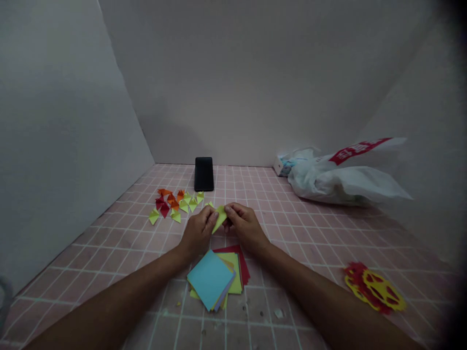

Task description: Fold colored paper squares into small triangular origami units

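Between my two hands is a folded piece of yellow origami paper [219,219], narrowing to a point at the bottom. My left hand [199,224] pinches its left edge with thumb and fingers. On the other side, my right hand [243,224] grips the upper right part, fingers curled behind it. Just below the hands lies a fanned stack of square coloured paper [211,279], light blue on top, with yellow, purple and red sheets showing beneath. Left of my left hand sits a group of small folded paper pieces [174,203] in yellow, orange and red.
A black phone-like slab [204,174] lies near the back wall. At the back right are a white plastic bag [328,182] and a small box [280,166]. Red and yellow cut-out shapes [375,288] lie at the right on the pink tiled surface [306,233].
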Tool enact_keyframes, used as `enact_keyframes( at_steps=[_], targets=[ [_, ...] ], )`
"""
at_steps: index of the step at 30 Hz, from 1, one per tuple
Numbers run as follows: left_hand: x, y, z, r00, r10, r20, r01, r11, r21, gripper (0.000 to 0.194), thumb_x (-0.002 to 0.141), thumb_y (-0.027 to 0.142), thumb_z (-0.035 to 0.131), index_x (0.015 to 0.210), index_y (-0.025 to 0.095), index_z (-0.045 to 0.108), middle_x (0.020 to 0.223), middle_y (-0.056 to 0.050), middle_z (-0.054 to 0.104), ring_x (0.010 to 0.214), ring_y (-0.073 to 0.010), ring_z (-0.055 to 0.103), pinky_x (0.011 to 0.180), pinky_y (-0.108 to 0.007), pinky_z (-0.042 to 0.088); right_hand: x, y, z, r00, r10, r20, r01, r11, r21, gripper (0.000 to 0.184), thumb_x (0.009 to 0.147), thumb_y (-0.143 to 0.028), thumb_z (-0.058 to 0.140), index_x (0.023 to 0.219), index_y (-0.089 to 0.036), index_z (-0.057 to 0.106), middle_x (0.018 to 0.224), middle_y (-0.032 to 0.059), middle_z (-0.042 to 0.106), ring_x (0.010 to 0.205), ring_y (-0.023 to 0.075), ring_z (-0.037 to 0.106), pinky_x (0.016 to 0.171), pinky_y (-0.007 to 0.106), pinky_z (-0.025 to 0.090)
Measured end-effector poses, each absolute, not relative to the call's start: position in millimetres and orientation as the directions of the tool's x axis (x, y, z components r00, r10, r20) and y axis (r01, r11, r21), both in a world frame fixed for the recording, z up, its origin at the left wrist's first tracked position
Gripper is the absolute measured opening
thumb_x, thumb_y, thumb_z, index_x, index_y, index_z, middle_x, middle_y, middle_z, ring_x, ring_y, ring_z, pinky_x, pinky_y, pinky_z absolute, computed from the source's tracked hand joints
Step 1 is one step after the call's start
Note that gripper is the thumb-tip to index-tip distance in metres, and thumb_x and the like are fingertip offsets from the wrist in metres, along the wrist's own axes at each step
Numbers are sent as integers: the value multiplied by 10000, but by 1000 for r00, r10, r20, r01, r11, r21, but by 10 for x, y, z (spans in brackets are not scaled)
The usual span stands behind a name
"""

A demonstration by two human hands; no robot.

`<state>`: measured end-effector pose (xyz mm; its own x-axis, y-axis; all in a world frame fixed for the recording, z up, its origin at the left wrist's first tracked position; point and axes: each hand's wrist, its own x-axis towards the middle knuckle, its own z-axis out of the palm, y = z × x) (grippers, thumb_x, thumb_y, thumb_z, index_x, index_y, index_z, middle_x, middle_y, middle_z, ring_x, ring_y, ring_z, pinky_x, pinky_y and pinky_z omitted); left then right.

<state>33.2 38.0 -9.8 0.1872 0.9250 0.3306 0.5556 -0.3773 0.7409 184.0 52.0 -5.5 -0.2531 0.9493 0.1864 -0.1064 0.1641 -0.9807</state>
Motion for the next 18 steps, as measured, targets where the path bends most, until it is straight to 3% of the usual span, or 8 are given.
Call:
enact_keyframes(
  at_steps=[9,18],
  targets=[
    [336,361,-97,220,926,308,599,-378,706,282,955,362,348,798,202,517,725,1,571,680,-162,545,669,-284,364,1849,535,-94,-226,962,152,-59,142,-988,296,858,-423,535,686,-182,552,544,-42,507,433,88,466,427,211,363],
    [348,330,-78,165,928,334,596,-364,716,264,952,365,352,799,197,488,698,9,539,655,-159,524,637,-283,346,1779,480,-112,-289,955,62,-197,4,-980,276,766,-420,645,703,-176,534,566,-43,517,474,85,463,467,208,367]
  ],
)
